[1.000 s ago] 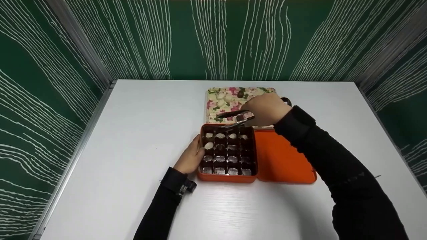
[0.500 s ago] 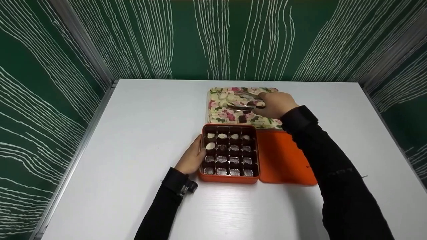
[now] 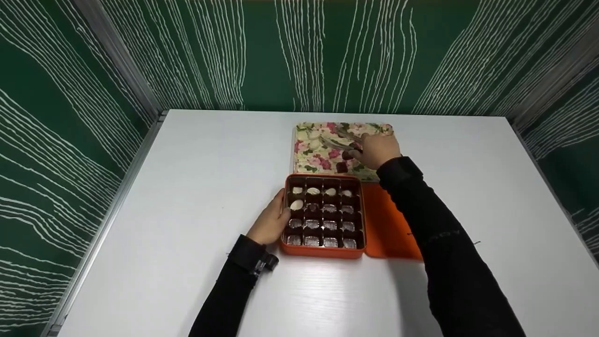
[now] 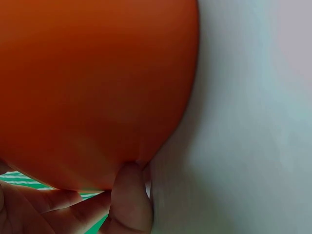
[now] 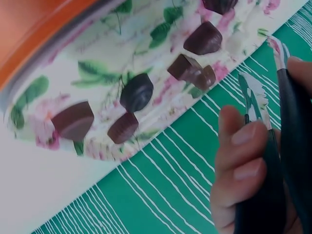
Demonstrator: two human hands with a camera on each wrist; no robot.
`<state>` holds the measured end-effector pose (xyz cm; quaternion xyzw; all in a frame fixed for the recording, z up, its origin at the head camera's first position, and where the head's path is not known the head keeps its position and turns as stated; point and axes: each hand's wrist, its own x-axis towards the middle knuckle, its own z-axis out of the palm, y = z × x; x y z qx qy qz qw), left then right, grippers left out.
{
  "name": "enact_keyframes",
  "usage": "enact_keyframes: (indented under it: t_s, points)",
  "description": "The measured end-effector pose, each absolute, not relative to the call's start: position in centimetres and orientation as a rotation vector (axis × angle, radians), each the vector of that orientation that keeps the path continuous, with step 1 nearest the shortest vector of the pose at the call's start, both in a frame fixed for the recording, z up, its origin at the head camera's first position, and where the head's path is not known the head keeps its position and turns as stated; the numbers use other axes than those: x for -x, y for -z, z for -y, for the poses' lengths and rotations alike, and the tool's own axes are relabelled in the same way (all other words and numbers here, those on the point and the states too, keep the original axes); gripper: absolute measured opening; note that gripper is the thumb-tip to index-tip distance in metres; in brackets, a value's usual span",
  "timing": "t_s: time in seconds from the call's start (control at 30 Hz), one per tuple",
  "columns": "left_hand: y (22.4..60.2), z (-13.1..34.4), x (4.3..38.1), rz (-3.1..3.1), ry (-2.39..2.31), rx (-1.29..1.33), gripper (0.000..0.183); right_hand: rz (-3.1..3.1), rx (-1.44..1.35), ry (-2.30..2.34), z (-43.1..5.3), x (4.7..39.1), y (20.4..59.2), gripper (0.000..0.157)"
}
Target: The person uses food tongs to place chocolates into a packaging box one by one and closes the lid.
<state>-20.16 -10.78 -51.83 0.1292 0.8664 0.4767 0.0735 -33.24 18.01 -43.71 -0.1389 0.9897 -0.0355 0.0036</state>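
Observation:
My left hand [image 3: 270,220] grips the left side of an orange box [image 3: 323,252], with the thumb at its rim; in the left wrist view fingertips press the box's orange wall [image 4: 97,97] low down. Inside, a brown divided insert holds several white chocolates [image 3: 296,204] in the back row and one cell of the second row, beside a dark chocolate [image 3: 312,207]. My right hand [image 3: 381,150] holds tongs [image 3: 338,142] over a floral tray [image 3: 306,157]. The tongs' tips are apart with nothing between them. Several brown chocolates [image 5: 74,121] lie on the tray.
An orange lid [image 3: 386,234] lies flat to the right of the box, partly under my right sleeve. Everything stands on a white table [image 3: 210,187]. A green wall with white streaks [image 3: 266,56] rises behind and at both sides.
My right hand has moved the tongs from above the box's back edge to over the tray, and their tips have spread. My left hand stays on the box.

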Motion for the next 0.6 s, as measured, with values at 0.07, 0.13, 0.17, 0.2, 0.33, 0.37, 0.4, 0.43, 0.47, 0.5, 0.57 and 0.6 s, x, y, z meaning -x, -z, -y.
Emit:
enact_keyframes:
  t_s: [0.07, 0.13, 0.17, 0.2, 0.33, 0.37, 0.4, 0.43, 0.47, 0.5, 0.57, 0.6]
  points:
    - [51.8, 10.8, 20.1, -2.601, -1.433, -0.382, 0.062, -3.104, 0.409, 0.098, -17.6, 33.4, 44.2, 0.042]
    - [51.7, 10.8, 20.1, -2.602, -1.433, -0.379, 0.062, -3.101, 0.378, 0.116, -17.3, 33.5, 44.5, 0.040]
    - [51.7, 10.8, 20.1, -2.601, -1.433, -0.376, 0.062, -3.101, 0.368, 0.125, -17.1, 33.5, 44.6, 0.039]
    - [51.7, 10.8, 20.1, -2.601, -1.430, -0.371, 0.063, -3.103, 0.359, 0.134, -16.9, 33.6, 44.8, 0.038]
    - [51.7, 10.8, 20.1, -2.605, -1.422, -0.367, 0.063, -3.101, 0.315, 0.184, -16.3, 33.8, 45.3, 0.036]
    - [51.7, 10.8, 20.1, -2.606, -1.418, -0.369, 0.063, -3.099, 0.313, 0.189, -16.2, 33.9, 45.5, 0.035]
    - [51.7, 10.8, 20.2, -2.609, -1.414, -0.373, 0.063, -3.096, 0.302, 0.198, -16.1, 34.0, 45.7, 0.034]
    - [51.7, 10.8, 20.1, -2.612, -1.413, -0.379, 0.063, -3.094, 0.294, 0.204, -16.0, 34.1, 45.8, 0.033]
    - [51.7, 10.8, 20.1, -2.615, -1.413, -0.386, 0.063, -3.092, 0.290, 0.205, -15.9, 34.2, 46.0, 0.032]
    - [51.7, 10.8, 20.1, -2.616, -1.417, -0.392, 0.063, -3.093, 0.285, 0.205, -15.9, 34.3, 46.1, 0.031]
    - [51.7, 10.8, 20.1, -2.617, -1.415, -0.390, 0.062, -3.099, 0.285, 0.209, -15.8, 34.3, 46.3, 0.029]
    - [51.7, 10.8, 20.1, -2.614, -1.418, -0.388, 0.062, -3.104, 0.290, 0.207, -15.8, 34.3, 46.4, 0.028]
